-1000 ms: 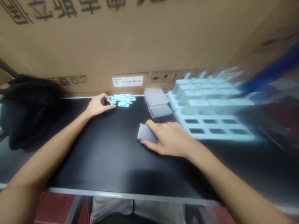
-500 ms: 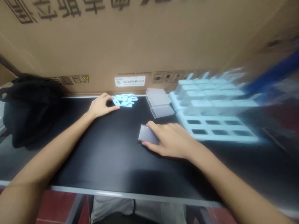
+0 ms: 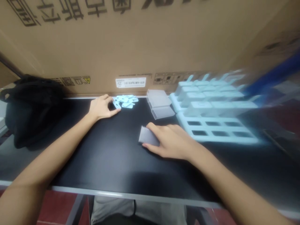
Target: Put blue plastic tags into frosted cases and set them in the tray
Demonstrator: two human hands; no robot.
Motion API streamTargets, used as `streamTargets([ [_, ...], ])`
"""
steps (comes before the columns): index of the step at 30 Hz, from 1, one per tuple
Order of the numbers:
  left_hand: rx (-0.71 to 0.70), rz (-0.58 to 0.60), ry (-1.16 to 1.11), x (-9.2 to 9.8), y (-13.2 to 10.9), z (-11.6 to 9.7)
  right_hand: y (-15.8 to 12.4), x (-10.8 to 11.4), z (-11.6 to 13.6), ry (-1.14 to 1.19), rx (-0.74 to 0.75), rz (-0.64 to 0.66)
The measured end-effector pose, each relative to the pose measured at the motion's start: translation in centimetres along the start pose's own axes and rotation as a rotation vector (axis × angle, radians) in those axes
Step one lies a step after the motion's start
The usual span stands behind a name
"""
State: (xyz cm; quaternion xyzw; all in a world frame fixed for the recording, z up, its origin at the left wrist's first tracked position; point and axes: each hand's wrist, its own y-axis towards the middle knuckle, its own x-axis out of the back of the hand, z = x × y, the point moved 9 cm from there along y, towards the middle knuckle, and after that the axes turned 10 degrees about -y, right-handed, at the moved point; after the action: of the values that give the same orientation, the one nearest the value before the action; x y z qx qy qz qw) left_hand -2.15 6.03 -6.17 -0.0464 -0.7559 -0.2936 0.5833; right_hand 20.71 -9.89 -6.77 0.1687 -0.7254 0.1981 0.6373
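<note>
Two hands worked at a black table [image 3: 105, 162], one at a pile of tabs, one on a grey case.

The left hand [image 3: 102, 107] lay curled at the near-left edge of the tabs [image 3: 127, 100], its thumb and forefinger closed around one pale tab [image 3: 116, 105], though blur hid the exact grip. The right hand [image 3: 172, 140] rested on the table nearer the person, thumb and fingers clasped on the right end of the case [image 3: 145, 135], which lay flat and tilted a little on the tabletop. Behind it, well apart, sat two more cases [image 3: 160, 104] stacked just right of the tabs, with a white tray [image 3: 220, 132] of rectangular pockets beside them. A black bag [image 3: 30, 109] sat at the far left, and a large carton [image 3: 140, 40] stood along the back.
</note>
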Motion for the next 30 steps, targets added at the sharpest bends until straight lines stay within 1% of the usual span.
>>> streamTargets([
  [7, 0.044, 0.021, -0.037, -0.4, 0.1, 0.5, -0.1, -0.2, 0.1, 0.016, 0.004, 0.018],
  [9, 0.047, 0.022, -0.053, -0.5, 0.1, 0.6, -0.2, -0.2, -0.1, 0.045, 0.007, -0.006],
  [11, 0.054, 0.021, -0.070, -0.5, 0.1, 0.7, -0.4, 0.6, -0.5, 0.097, 0.029, -0.099],
  [13, 0.065, 0.028, -0.085, -0.4, 0.1, 0.8, -0.9, 2.2, -1.3, 0.136, 0.052, -0.248],
  [16, 0.070, 0.038, -0.111, -0.3, 0.0, 0.8, -1.8, 4.7, -3.4, 0.117, 0.008, -0.438],
  [18, 0.066, 0.028, -0.113, -0.1, 0.0, 0.6, -2.2, 5.9, -5.0, 0.078, -0.049, -0.502],
  [20, 0.052, 0.005, -0.098, 0.1, -0.2, 0.3, -2.4, 6.8, -6.3, 0.024, -0.078, -0.532],
  [22, 0.023, -0.016, -0.086, 0.3, -0.3, -0.4, -2.2, 7.2, -7.5, -0.051, -0.092, -0.542],
  [24, -0.021, -0.025, -0.088, 0.2, -0.5, -1.4, -1.7, 7.2, -8.7, -0.130, -0.108, -0.529],
  [27, -0.128, -0.006, -0.087, -0.2, -0.7, -3.1, -0.3, 6.3, -10.0, -0.217, -0.102, -0.459],
  [30, -0.226, 0.034, -0.059, -0.8, -1.0, -4.3, 1.2, 4.9, -10.1, -0.264, -0.056, -0.357],
])
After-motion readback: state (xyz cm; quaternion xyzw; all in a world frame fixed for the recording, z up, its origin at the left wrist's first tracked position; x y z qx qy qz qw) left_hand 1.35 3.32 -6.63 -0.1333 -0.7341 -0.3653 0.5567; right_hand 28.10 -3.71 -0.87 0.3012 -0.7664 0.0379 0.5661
